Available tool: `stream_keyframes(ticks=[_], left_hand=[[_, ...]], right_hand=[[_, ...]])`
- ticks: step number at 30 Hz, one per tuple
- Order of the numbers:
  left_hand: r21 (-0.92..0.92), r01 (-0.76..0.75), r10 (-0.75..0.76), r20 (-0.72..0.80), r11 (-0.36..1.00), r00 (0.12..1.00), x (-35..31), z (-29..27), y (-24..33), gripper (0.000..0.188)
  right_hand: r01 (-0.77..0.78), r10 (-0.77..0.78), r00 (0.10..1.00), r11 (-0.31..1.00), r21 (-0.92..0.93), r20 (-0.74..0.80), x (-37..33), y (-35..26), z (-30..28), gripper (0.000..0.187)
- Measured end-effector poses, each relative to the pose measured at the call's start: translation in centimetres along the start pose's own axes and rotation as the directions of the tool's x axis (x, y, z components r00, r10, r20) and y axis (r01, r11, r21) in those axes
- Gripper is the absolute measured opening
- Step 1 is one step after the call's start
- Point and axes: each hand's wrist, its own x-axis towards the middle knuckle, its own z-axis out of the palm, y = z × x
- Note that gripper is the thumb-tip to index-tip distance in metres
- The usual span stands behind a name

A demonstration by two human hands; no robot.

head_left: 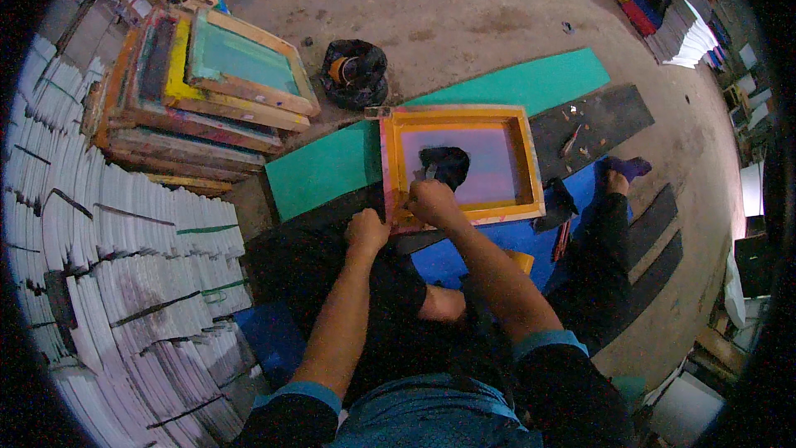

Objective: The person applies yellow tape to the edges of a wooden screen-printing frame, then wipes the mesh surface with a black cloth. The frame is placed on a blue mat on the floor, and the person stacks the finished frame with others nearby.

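So the person's sitting on the concrete floor (464, 9) with an orange wooden screen-printing frame (461, 121) lying flat in front of their knees, partly on a long green sheet (531, 83) and a dark board (597, 121). The right hand (431, 199) is closed around a small metal-looking tool (424, 173), at the frame's near left corner, right beside a black smear of ink or cloth (452, 162) on the purple mesh. The left hand (366, 229) is curled into a fist, touching the frame's near left edge. A stack of other colourful wooden frames (207, 92) sits off to the left, next to piles of white printed sheets (99, 266).
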Motion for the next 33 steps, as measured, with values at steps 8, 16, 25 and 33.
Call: stream_keyframes(ticks=[8, 16, 25, 33], left_hand=[[-0.154, 0.068, -0.066, 0.023, 0.986, 0.998, 0.3, -0.6, 0.9, 0.052], [-0.329, 0.022, 0.005, 0.079, 0.944, 0.997, 1.6, 2.4, -1.0, 0.043], [-0.416, -0.205, 0.213, -0.027, 0.886, 0.977, 3.7, 5.3, -3.7, 0.039], [-0.442, -0.152, 0.201, 0.067, 0.884, 0.977, 1.6, 1.6, -1.2, 0.037]], right_hand=[[-0.123, 0.099, 0.922, 0.992, -0.041, -0.375, -6.0, -1.0, 3.7, 0.028], [-0.194, 0.162, 0.86, 0.981, -0.016, -0.483, -6.3, -1.9, 5.8, 0.031], [-0.135, 0.161, 0.96, 0.983, 0.125, -0.228, -7.2, 0.8, 3.5, 0.025], [-0.267, 0.285, 0.836, 0.958, 0.105, -0.468, -13.8, 10.0, -3.8, 0.023]])
